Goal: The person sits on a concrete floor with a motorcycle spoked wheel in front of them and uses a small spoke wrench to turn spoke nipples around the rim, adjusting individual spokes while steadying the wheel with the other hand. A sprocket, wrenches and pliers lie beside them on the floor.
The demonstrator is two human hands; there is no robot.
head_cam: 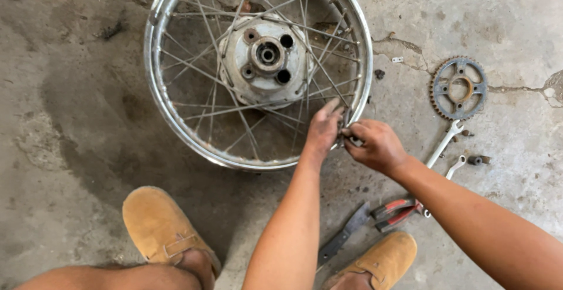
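A spoked metal wheel rim (153,85) lies flat on the concrete floor, its grey hub (267,61) at the centre. My left hand (323,130) rests on the spokes at the rim's lower right, fingers spread over them. My right hand (375,144) is just outside the rim at the same spot, fingers pinched on a small metal piece at a spoke end; what that piece is I cannot make out.
A toothed sprocket (458,88) lies to the right. Two wrenches (444,144) and small bolts lie below it. Red-handled pliers (396,212) and a flat dark metal tool (346,236) lie by my right shoe (381,259). My left shoe (161,228) is at lower left.
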